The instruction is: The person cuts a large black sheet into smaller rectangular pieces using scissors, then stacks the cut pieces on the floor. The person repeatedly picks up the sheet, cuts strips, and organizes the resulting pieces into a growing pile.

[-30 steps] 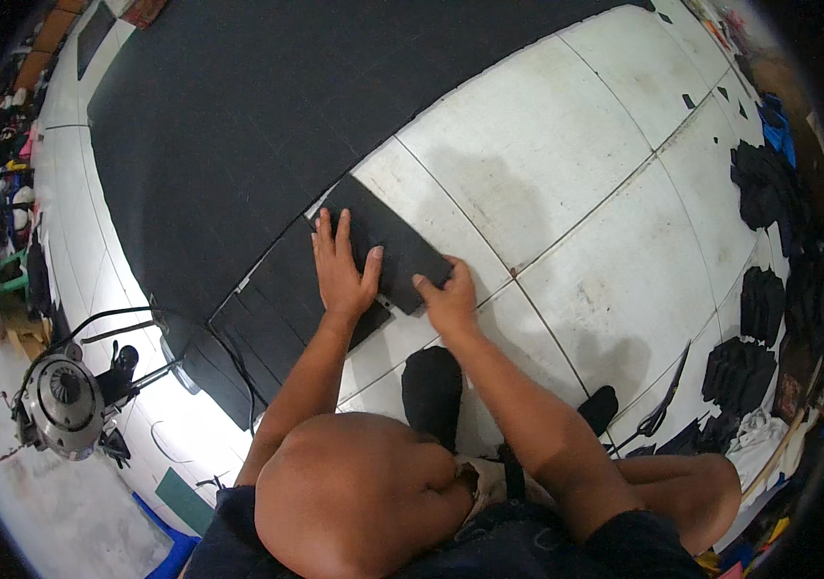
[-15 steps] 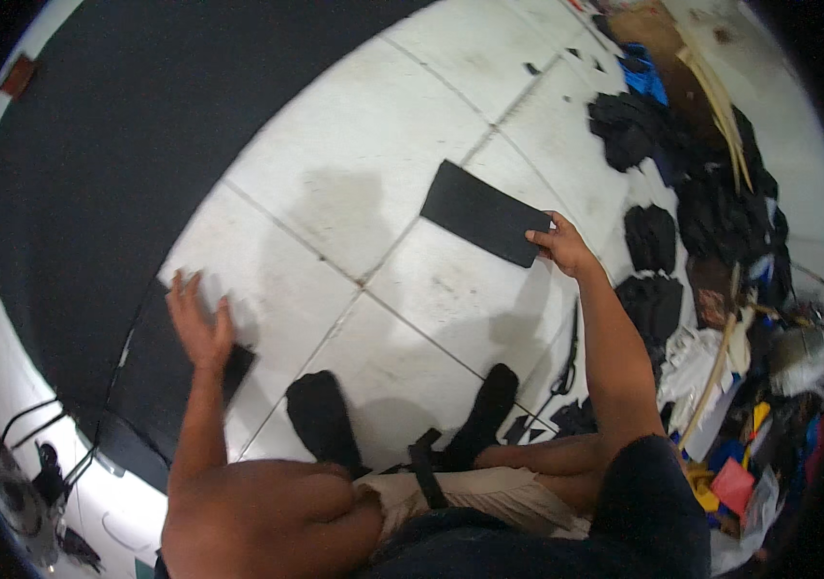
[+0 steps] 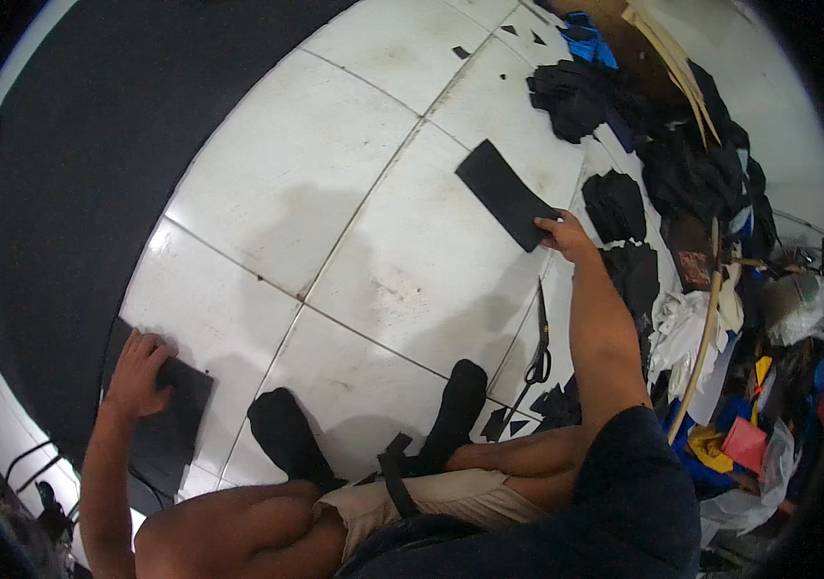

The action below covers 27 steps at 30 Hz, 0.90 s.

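Note:
In my right hand a rectangular black sheet piece is pinched by one end, held over the white tiled floor and slanting to the upper left. It looks like thick fabric or foam; I cannot tell which. My left hand rests on another flat black piece at the lower left, its fingers bent over the upper edge and the thumb apart. That piece lies beside a large black sheet, and part of it is hidden under my hand.
Black-handled scissors lie right of my feet, near small black scraps. Stacked black pieces and a heap of cloth line the right side, with a wooden stick. Cables run at lower left.
My left hand has come down and to the left onto the black piece. The piece in my right hand has turned steeper. The whole view has shifted a little.

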### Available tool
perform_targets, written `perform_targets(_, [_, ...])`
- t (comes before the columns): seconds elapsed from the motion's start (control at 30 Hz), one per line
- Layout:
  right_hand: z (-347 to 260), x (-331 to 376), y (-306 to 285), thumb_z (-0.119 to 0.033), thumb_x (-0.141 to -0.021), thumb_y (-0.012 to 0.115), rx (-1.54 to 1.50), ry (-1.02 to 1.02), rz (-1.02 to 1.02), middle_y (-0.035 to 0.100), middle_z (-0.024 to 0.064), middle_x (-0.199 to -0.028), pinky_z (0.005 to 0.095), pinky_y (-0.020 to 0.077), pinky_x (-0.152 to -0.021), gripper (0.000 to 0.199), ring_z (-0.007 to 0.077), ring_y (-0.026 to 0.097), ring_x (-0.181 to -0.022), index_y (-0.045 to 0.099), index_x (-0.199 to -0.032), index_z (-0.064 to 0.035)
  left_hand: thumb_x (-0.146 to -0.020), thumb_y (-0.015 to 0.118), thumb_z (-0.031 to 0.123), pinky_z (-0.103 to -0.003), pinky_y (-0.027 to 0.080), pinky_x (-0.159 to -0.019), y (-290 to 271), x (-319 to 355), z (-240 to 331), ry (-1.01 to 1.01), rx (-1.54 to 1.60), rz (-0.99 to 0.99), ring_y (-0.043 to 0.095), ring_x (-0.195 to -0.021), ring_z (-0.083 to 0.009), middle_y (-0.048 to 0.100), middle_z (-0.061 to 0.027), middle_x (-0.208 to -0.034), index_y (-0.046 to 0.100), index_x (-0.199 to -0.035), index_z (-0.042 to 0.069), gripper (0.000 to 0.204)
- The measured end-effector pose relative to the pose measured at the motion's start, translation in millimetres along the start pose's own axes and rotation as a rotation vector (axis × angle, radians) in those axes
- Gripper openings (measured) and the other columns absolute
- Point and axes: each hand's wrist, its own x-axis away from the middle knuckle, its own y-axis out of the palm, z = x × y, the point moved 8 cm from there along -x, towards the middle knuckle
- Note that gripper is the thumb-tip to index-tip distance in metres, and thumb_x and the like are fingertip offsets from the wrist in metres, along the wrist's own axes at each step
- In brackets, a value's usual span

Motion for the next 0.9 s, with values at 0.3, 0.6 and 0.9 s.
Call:
perform_targets(0.3, [-107.3,68.9,81.8,-0.028,-0.091,0.065,0.492,-0.639,0.236,0.062,0.0205,-0.123,0.0385,0.0481,-0.094,0.048,0.0308,0.061,-0.112,0.055,-0.129,-0.001,-0.065,0.085,0.021,-0.044,0.037,-0.105,10.0,-8.1,-9.7,0.084,-0.151,-0.255,0.048,-0.116,-0.031,0.052,-0.0107,-0.117,0.053,-0.115,0.01,0.06])
perform_targets(0.6, [-114.2,347.5,414.0,-0.023,-0.09,0.066,0.477,-0.951,-0.861,0.058,0.0119,-0.121,0.0361,0.0516,-0.086,0.044,0.0222,0.06,-0.1,0.054,-0.129,-0.0065,-0.065,0.084,0.019,-0.047,0.035,-0.107,25.6,-3.1,-15.3,0.077,-0.121,-0.291,0.046,-0.121,-0.0329,0.052,-0.0119,-0.122,0.055,-0.118,0.009,0.061])
perform_targets(0.9, [-97.0,445.6,535.9,-0.033,-0.072,0.081,0.451,-0.905,-0.886,0.059,0.0245,-0.116,0.0453,0.0462,-0.094,0.068,0.0391,0.057,-0.109,0.052,-0.121,0.0056,-0.064,0.083,0.013,-0.05,0.018,-0.12,16.5,5.6,-5.2,0.146,-0.197,-0.192,0.047,-0.122,-0.0278,0.055,-0.0087,-0.118,0.063,-0.114,0.013,0.054])
